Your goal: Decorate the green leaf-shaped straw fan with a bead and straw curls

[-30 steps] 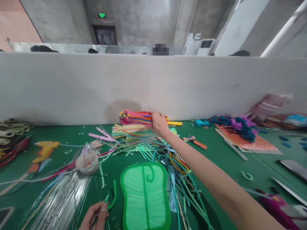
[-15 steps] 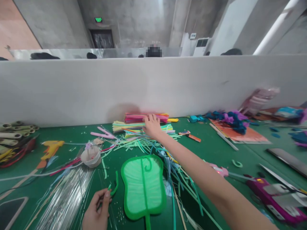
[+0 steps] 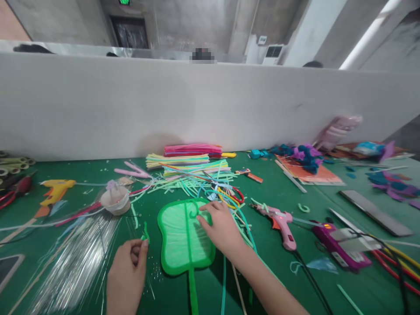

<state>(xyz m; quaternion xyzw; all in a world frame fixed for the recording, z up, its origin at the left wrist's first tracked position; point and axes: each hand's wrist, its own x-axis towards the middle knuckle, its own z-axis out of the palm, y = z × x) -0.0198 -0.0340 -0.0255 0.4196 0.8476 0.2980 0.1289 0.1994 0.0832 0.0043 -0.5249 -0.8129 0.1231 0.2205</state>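
My left hand [image 3: 126, 273] is closed, pinching a short curled green pipe cleaner [image 3: 146, 232] between thumb and forefinger, left of the fan. A light-green leaf-shaped fan [image 3: 172, 245] lies flat on the table, with a darker green fuzzy rim, a middle rib and a handle pointing toward me. My right hand [image 3: 225, 229] is over the fan's upper right edge, thumb and forefinger apart. Beside those fingertips is a green spiral curl [image 3: 194, 210] on the fan. I see nothing in the right hand; whether it touches the fan I cannot tell.
Bundles of coloured pipe cleaners [image 3: 183, 162] lie along the white partition [image 3: 197, 100]. A pink glue gun [image 3: 278, 221], scissors [image 3: 348, 223] and a purple device [image 3: 341, 247] are on the right. At left are a yellow glue gun [image 3: 58, 190], a small cup [image 3: 114, 201] and clear strands [image 3: 78, 262].
My right hand has come back from the pipe cleaner bundles to the fan's upper right edge. My left hand still holds the green piece. The view has tilted down and shifted right.
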